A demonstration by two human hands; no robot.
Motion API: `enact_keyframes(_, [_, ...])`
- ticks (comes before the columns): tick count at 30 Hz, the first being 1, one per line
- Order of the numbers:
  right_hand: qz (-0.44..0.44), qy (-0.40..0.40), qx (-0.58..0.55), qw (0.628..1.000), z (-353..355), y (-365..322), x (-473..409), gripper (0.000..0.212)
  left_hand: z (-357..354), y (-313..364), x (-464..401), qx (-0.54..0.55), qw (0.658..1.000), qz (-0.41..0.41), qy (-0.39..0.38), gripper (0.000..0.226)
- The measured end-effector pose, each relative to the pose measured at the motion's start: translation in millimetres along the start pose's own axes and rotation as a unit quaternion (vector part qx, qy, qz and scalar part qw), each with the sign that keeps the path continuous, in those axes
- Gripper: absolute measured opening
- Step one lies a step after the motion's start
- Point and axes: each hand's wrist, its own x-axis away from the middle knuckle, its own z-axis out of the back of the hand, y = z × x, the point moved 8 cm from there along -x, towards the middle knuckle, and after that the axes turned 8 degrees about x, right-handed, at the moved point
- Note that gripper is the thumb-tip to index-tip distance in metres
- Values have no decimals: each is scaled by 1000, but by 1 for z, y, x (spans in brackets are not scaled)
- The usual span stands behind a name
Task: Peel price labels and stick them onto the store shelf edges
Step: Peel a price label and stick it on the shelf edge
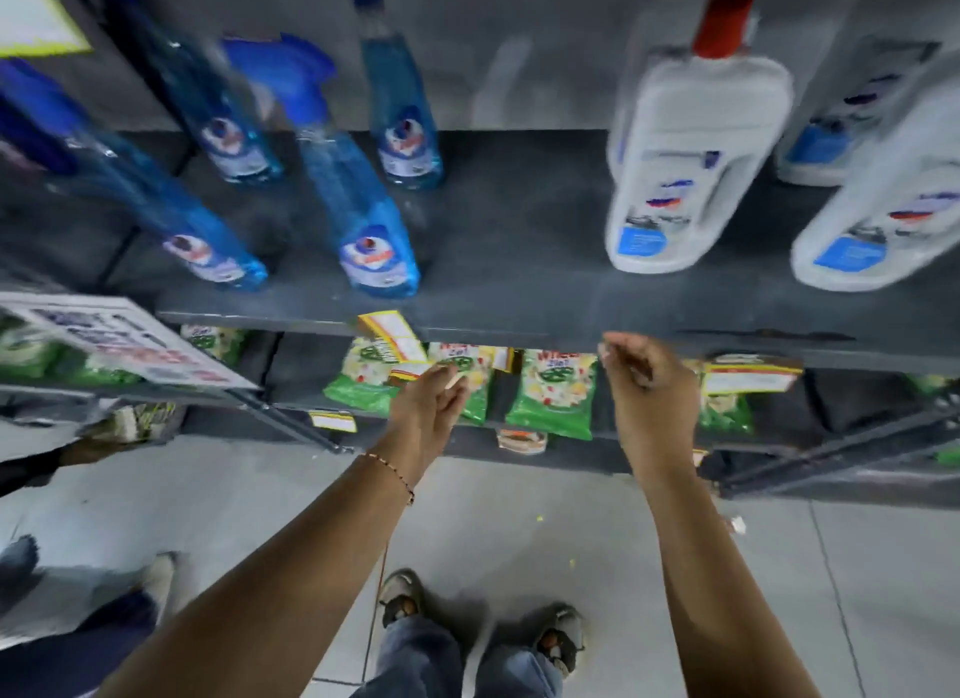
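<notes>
yellow paper label strip (393, 340) pinched in left hand (427, 405); right hand (644, 380) loosely curled, holding nothing.

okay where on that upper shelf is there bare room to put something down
The upper shelf is bare in a wide patch between the blue spray bottles and the white jugs. The left end is crowded with spray bottles; the right end with jugs.

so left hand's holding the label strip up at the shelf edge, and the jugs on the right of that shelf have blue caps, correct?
Not quite: the head view shows a red cap on the white jug, not blue. The rest holds: the left hand has the label strip up at the shelf edge.
</notes>
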Motion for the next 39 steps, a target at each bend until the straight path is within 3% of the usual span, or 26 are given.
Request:
enact_keyframes(5, [95, -203, 55, 973, -133, -80, 27, 14, 53, 56, -19, 83, 996, -4, -27, 30])
enact_keyframes(8, [153, -253, 119, 948, -195, -117, 38, 24, 65, 67, -27, 80, 995, 32, -46, 25])
enact_keyframes(11, [185, -257, 184, 931, -213, -123, 26, 31, 41, 59, -23, 38, 996, 46, -65, 7])
enact_keyframes(17, [186, -245, 286, 908, -250, -124, 33, 17, 52, 72, -31, 10, 997, 42, -72, 20])
enact_keyframes(21, [170, -218, 343, 898, -244, -111, 45, 16, 80, 106, -27, -107, 991, -66, -53, 24])
enact_keyframes(24, [132, -207, 345, 906, -244, -94, 57, 18, 92, 144, -22, -191, 966, -170, -29, 12])
enact_keyframes(29, [114, -175, 306, 929, -255, -95, 66, 21, 88, 191, -23, -316, 905, -284, -11, 15])
enact_keyframes(39, [156, -147, 323, 922, -271, -107, 65, 24, 94, 200, -28, -329, 896, -294, 43, 14])
